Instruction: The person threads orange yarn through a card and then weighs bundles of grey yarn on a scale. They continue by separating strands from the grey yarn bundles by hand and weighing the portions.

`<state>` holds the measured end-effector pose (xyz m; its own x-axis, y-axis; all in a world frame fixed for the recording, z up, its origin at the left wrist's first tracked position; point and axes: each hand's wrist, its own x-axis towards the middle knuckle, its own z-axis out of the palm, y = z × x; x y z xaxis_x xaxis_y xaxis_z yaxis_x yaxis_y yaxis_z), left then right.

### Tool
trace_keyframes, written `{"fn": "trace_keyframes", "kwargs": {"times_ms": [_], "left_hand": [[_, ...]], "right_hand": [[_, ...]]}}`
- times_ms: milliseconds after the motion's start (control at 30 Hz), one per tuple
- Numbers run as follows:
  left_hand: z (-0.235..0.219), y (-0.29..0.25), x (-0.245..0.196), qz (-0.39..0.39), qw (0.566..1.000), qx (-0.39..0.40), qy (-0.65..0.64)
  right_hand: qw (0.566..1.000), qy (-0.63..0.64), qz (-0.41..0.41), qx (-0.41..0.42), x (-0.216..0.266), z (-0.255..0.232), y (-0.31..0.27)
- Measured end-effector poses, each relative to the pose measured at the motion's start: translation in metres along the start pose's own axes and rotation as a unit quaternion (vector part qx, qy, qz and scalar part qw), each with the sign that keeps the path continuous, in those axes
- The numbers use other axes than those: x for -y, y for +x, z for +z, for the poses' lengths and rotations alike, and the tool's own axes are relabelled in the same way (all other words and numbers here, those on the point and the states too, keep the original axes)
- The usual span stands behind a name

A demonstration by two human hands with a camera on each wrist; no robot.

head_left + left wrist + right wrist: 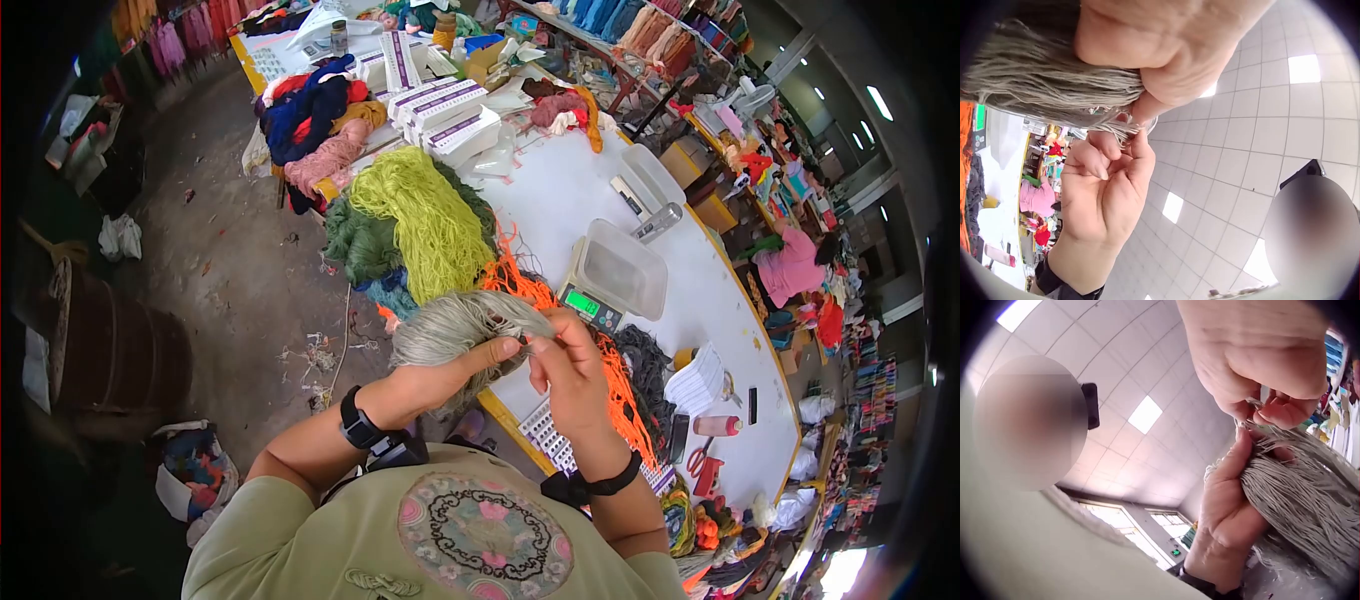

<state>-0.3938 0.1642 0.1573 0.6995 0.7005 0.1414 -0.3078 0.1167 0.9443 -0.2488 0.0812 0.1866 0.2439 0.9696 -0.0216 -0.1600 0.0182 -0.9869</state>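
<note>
A hank of grey yarn (pixel 440 335) is held up in front of the chest, over the table's near edge. My left hand (pixel 455 378) grips the hank from below, its thumb lying along the strands in the head view. At the hank's end, my right hand (pixel 570 375) pinches a few loose strands between thumb and fingertips. In the left wrist view the right hand (pixel 1107 187) meets the frayed strand ends close to the left thumb. The right wrist view shows the left hand (pixel 1229 506) wrapped around the bundle of grey yarn (pixel 1304 494).
On the table (pixel 555 165) lie lime-green yarn (pixel 420 215), orange yarn (pixel 625 390) and dark grey yarn (pixel 645 365). A scale (pixel 590 305) bears a clear plastic tub (pixel 635 265). White boxes (pixel 445 115) stand farther back; red-handled scissors (pixel 698 458) lie right. A rusty drum (pixel 120 340) stands left.
</note>
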Motion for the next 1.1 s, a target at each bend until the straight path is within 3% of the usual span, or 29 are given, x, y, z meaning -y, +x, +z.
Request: {"fn": "trace_keyframes", "kwargs": {"times_ms": [67, 133, 167, 200, 233, 300, 367, 433, 467, 533, 633, 767, 833, 867, 900, 933, 967, 1033, 1100], "left_hand": [[0.002, 0.000, -0.002, -0.023, 1.000, -0.009, -0.014], [0.002, 0.001, -0.002, -0.076, 0.979, -0.042, -0.184], [-0.003, 0.001, 0.001, -0.077, 0.979, -0.043, -0.183], [-0.013, 0.001, 0.006, -0.154, 0.963, 0.028, -0.220], [-0.020, 0.000, 0.008, -0.228, 0.934, 0.099, -0.255], [-0.025, -0.011, -0.015, -0.261, 0.925, 0.112, -0.254], [-0.064, -0.029, -0.028, -0.166, 0.963, 0.169, -0.130], [-0.116, -0.051, -0.001, 0.024, 0.985, 0.086, -0.150], [-0.122, -0.051, -0.031, -0.085, 0.933, -0.064, -0.343], [-0.147, -0.050, -0.057, 0.006, 0.901, -0.192, -0.389], [-0.214, -0.066, -0.069, 0.061, 0.898, -0.201, -0.387], [-0.297, -0.090, -0.085, 0.092, 0.889, -0.281, -0.351], [-0.347, -0.101, -0.092, 0.103, 0.885, -0.320, -0.322], [-0.367, -0.104, -0.095, 0.128, 0.885, -0.364, -0.262], [-0.391, -0.109, -0.099, 0.152, 0.878, -0.406, -0.201], [-0.439, -0.124, -0.099, 0.180, 0.880, -0.389, -0.207], [-0.464, -0.133, -0.102, 0.191, 0.861, -0.427, -0.200], [-0.448, -0.130, -0.103, 0.208, 0.835, -0.474, -0.187], [-0.419, -0.119, -0.091, 0.201, 0.861, -0.425, -0.195]], "right_hand": [[0.998, 0.050, 0.042, 0.018, 0.003, -0.005, 0.001], [0.991, 0.103, 0.084, 0.036, 0.003, -0.012, 0.002], [0.982, 0.108, 0.129, 0.089, 0.001, -0.018, 0.003], [0.968, 0.114, 0.173, 0.142, 0.000, -0.024, 0.004], [0.968, 0.116, 0.173, 0.142, 0.002, -0.033, 0.003], [0.981, 0.114, 0.151, 0.038, 0.006, -0.060, 0.000], [0.978, 0.174, 0.116, -0.001, -0.003, -0.108, -0.005], [0.976, 0.137, 0.135, -0.102, -0.017, -0.156, -0.013], [0.965, 0.133, 0.157, -0.162, -0.027, -0.182, -0.019], [0.938, 0.108, 0.193, -0.266, -0.051, -0.242, -0.033], [0.889, 0.025, 0.215, -0.403, -0.079, -0.332, -0.059], [0.842, -0.075, 0.228, -0.483, -0.082, -0.426, -0.092], [0.835, -0.213, 0.180, -0.474, -0.121, -0.530, -0.121], [0.820, -0.249, 0.196, -0.478, -0.116, -0.551, -0.128], [0.818, -0.249, 0.196, -0.479, -0.114, -0.554, -0.129], [0.784, -0.194, 0.162, -0.567, -0.108, -0.553, -0.128], [0.739, -0.136, 0.125, -0.648, -0.103, -0.552, -0.126], [0.742, -0.111, 0.105, -0.653, -0.098, -0.537, -0.121], [0.834, 0.005, 0.196, -0.516, -0.083, -0.510, -0.103]]}}
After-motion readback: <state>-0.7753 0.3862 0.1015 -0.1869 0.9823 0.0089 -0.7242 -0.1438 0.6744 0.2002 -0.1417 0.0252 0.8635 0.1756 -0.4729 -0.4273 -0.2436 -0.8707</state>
